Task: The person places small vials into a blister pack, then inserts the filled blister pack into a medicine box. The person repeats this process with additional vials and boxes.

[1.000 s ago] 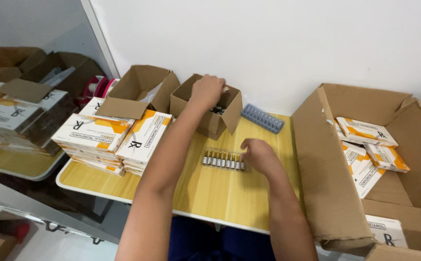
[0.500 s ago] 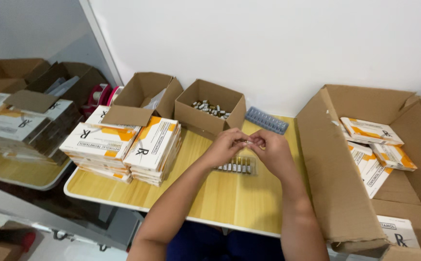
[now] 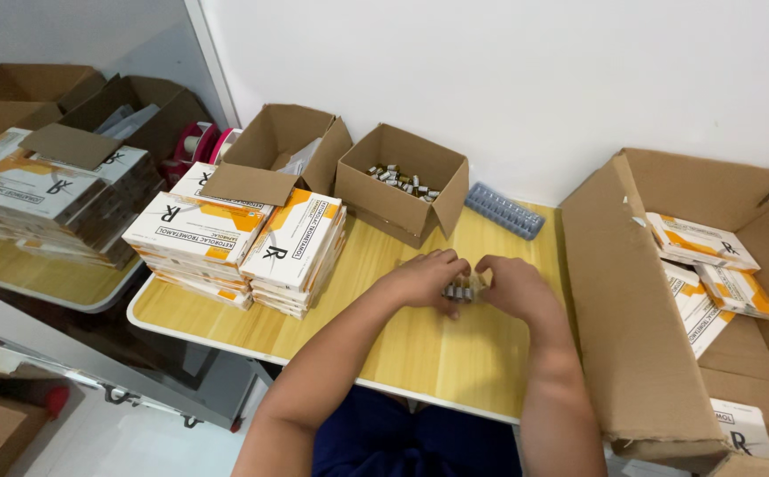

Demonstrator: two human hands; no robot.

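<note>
**A:** In the head view, how far along did the work look?

**B:** Partway, I'd judge. Both hands met over a short row of small dark glass vials with pale caps (image 3: 458, 291), lying on the yellow wooden tabletop (image 3: 420, 349) near its middle. The left hand (image 3: 422, 280) had its fingers curled down onto the row's left end; the right hand (image 3: 513, 285) was curled onto the right end, fingertips pinching in toward the row. Far of them, the small open brown cardboard box (image 3: 399, 183) held plenty of loose vials, so much seemed left to do. The ribbed blue-grey plastic tray (image 3: 503, 210) lay unused against the white wall.

**A:** And the finished side?

**B:** The large open cardboard carton (image 3: 618, 291) on the right held several flat white-and-orange cartons, with space remaining.

**A:** Room to move?

**B:** Tight at the sides. Two stacks of flat white-and-orange cartons (image 3: 238, 247) filled the left of the table, with an empty open cardboard box (image 3: 278, 150) behind them. The big carton's wall stood just right of the right hand. The near edge lay close under the forearms, bare wood between.
</note>
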